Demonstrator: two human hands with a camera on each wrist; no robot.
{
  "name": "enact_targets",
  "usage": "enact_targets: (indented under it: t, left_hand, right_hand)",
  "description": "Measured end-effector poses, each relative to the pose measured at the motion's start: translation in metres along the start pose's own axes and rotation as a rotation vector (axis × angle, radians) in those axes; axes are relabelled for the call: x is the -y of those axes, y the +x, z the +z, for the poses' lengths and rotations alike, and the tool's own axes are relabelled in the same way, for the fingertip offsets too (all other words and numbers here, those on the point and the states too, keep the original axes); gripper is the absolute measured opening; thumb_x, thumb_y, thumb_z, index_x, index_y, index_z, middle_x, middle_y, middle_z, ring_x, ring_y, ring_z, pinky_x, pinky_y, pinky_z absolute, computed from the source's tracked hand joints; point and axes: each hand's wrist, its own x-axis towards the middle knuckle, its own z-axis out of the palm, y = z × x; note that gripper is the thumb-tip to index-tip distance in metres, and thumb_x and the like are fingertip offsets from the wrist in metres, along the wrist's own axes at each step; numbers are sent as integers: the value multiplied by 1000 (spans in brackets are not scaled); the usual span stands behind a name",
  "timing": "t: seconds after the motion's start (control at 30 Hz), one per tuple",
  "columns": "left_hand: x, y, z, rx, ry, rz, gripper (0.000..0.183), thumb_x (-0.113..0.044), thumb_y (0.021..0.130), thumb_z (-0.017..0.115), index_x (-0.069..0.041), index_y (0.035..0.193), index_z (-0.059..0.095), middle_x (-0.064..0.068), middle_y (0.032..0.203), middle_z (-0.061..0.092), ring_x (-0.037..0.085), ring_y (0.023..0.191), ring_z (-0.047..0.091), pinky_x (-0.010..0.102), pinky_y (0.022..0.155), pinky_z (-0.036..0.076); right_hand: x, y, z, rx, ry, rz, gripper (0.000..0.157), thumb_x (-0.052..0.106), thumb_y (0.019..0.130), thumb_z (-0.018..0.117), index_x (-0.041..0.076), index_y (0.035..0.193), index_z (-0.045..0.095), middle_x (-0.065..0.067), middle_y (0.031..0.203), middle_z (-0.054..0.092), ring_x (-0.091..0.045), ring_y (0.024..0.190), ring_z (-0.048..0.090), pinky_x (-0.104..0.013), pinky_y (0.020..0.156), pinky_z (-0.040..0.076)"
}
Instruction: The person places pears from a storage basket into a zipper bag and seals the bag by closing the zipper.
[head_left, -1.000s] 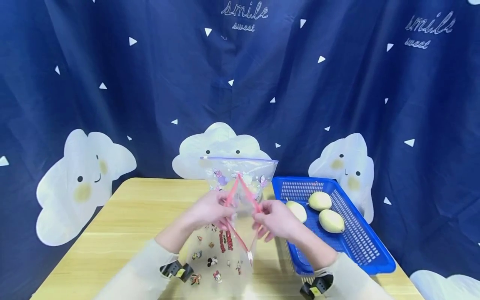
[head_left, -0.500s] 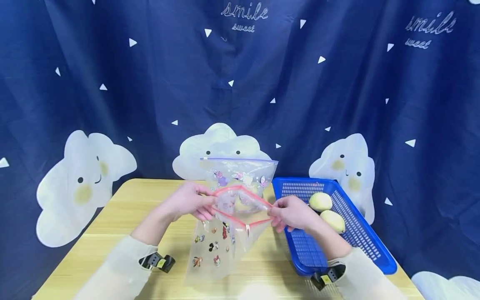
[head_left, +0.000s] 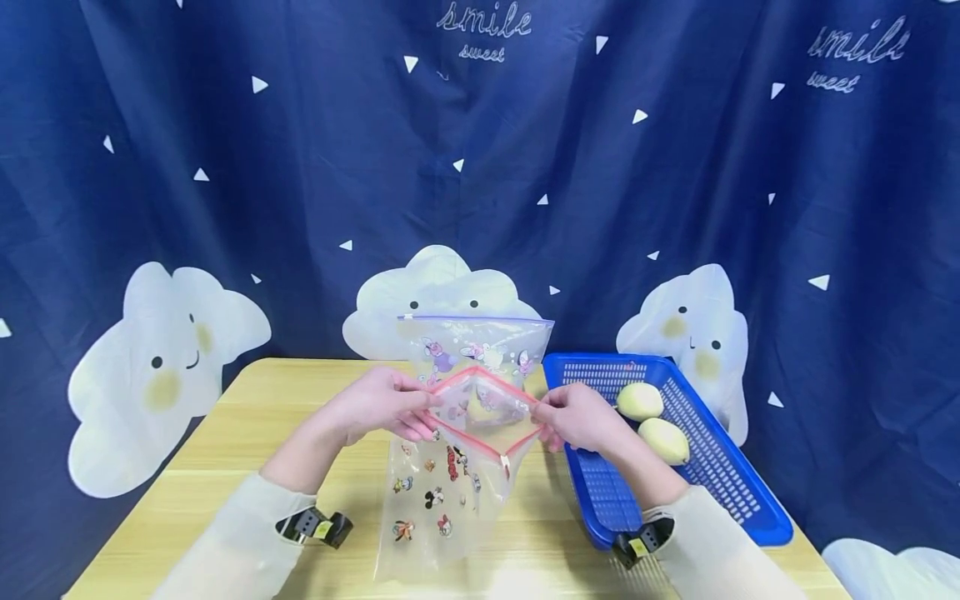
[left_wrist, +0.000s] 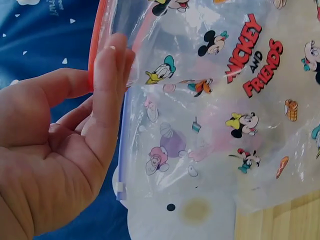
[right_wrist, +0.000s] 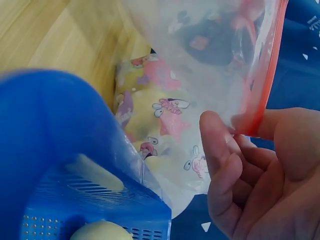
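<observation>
A clear zip bag [head_left: 442, 508] with a red zip rim and "Mickey and Friends" print hangs between my hands, its mouth spread into a wide diamond. My left hand [head_left: 386, 406] pinches the left side of that rim between thumb and fingers. On the opposite side, my right hand [head_left: 577, 417] pinches the rim; the right wrist view shows the red zip [right_wrist: 267, 90] between thumb and forefinger. Just behind stands a second zip bag [head_left: 480, 333] with a purple zip, closed along the top. Yellowish shapes show through its film in the right wrist view.
To the right, a blue plastic basket [head_left: 708, 433] reaches the table's right edge. Two pale yellow pears [head_left: 640, 402] show inside it; my right hand and forearm cover part of the basket. The wooden table [head_left: 300, 392] backs onto a dark blue cloud-patterned curtain [head_left: 300, 167].
My hands have moved apart, pulling the red-rimmed bag's mouth from a narrow gap to a wide one. In the last half second they have shifted only slightly.
</observation>
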Motion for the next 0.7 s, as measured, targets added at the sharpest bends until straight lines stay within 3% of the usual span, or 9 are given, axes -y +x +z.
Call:
enact_targets:
  t: [0.2,0.37,0.5,0.6,0.7]
  left_hand:
    - [4,-1,6,1,-55,49,37,-17,109,65,12,131,71,16,95,82,15,79,80,32,78,69]
    - [7,-2,7,-25,-55,65,39,-20,110,65,10,134,71,15,96,81,15,81,80,28,74,66]
    - [9,-3,6,-39,-39,63,39,-22,111,64,7,136,71,8,95,80,15,81,80,25,70,63]
    - [10,-4,5,-44,-38,60,40,-23,111,64,6,137,71,5,96,80,16,81,79,24,67,60]
    - [11,-4,5,-45,-43,58,41,-23,111,65,6,138,71,4,96,80,15,79,78,22,65,58]
  right_hand:
    - [-4,1,-7,27,33,-45,31,33,110,64,8,101,79,-8,80,77,-18,65,72,-25,53,49]
    - [-10,6,-36,-74,-7,-44,42,43,112,62,4,113,77,-11,96,80,-21,81,75,-32,65,61]
    - [-27,14,-61,-144,-104,-2,47,44,112,60,1,128,73,-14,104,77,-20,84,70,-32,70,60]
    - [-42,21,-71,-129,-166,37,51,43,112,60,-2,136,68,-17,109,75,-24,88,70,-34,73,61]
    - [-55,28,-72,-72,-194,80,55,42,110,63,-3,141,65,-24,126,73,-31,103,73,-40,82,65]
